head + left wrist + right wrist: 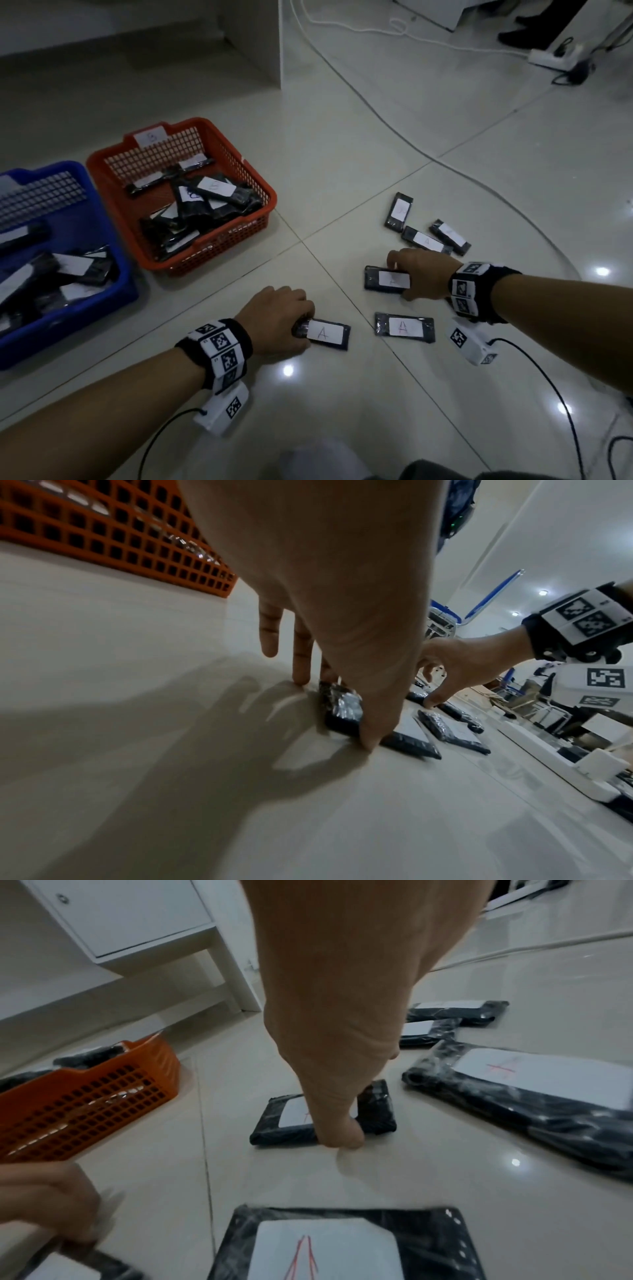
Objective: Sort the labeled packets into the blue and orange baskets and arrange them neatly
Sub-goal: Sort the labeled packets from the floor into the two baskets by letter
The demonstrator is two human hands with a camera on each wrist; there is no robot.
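Black wrapped packets with white labels lie on the tiled floor. My left hand [304, 327] pinches the left end of a packet marked A [327, 334] between thumb [371, 737] and fingers, the packet [342, 710] still lying on the floor. My right hand [399, 281] grips another labeled packet [385, 279] across its width, thumb [342, 1134] on its near edge; it [287, 1123] also lies flat. The orange basket [270, 195] and the blue basket [126, 274] stand at the left, each holding several packets piled loosely.
A third packet marked A [404, 327] lies near my right wrist. Three more packets [426, 240] are clustered beyond my right hand. A white cable [376, 113] crosses the floor behind, and a white cabinet [253, 41] stands beyond the baskets.
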